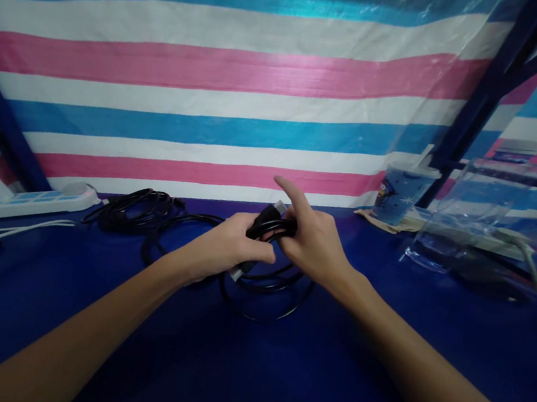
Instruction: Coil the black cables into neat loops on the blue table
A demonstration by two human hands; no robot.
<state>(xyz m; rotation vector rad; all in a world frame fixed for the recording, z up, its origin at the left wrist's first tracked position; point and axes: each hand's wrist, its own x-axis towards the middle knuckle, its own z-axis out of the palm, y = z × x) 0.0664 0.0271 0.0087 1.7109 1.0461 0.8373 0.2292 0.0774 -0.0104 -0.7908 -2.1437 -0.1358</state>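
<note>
In the middle of the head view, my left hand [238, 240] is closed around a black cable [265, 285], its thumb lying across the front. My right hand [315, 242] grips the same cable from the other side, with the index finger stretched up and away. Between the hands, strands of the cable are bunched together. One plug with a metal end [279, 207] sticks up at the top of the bunch, and another metal-tipped plug [236, 274] points down below my left thumb. Loose loops hang or rest under the hands on the blue table [238, 367].
Left of the hands lies another coiled black cable [137, 211], beside a white power strip [33, 201] and white cords [10, 234]. At the back right stand a blue cup with a straw [399, 194] and a clear plastic container [464, 205]. A striped sheet [225, 72] hangs behind.
</note>
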